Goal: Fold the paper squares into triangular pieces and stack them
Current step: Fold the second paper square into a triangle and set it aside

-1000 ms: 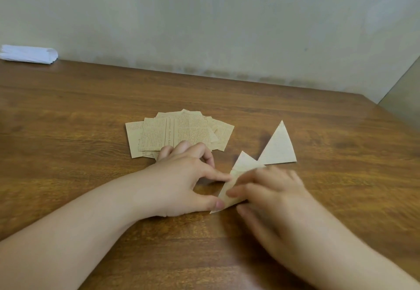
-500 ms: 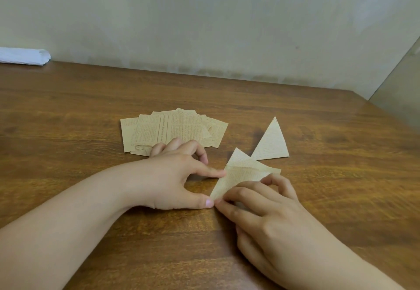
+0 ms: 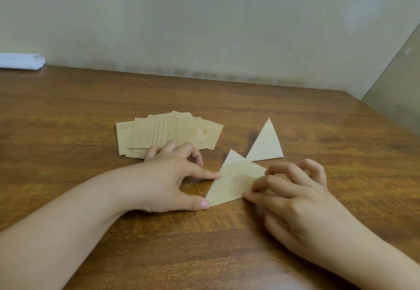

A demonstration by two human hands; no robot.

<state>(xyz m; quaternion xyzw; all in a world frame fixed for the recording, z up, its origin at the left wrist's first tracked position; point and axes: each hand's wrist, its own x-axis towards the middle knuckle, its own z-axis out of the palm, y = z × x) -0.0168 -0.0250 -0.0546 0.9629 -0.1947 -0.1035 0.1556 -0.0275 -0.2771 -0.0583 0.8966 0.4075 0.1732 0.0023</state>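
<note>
Right now your left hand (image 3: 168,183) pins the half-folded paper (image 3: 234,183) on the counter (image 3: 68,108), thumb and forefinger tips straight on its left edge. Your right hand (image 3: 293,189) has curled fingertips pressing the folded flap on its right side. Line up the edges before you crease, then run a fingertip firmly along the fold away from your left hand. One finished triangle (image 3: 266,144) lies just beyond your right hand; the unfolded squares (image 3: 168,130) sit just beyond your left.
</note>
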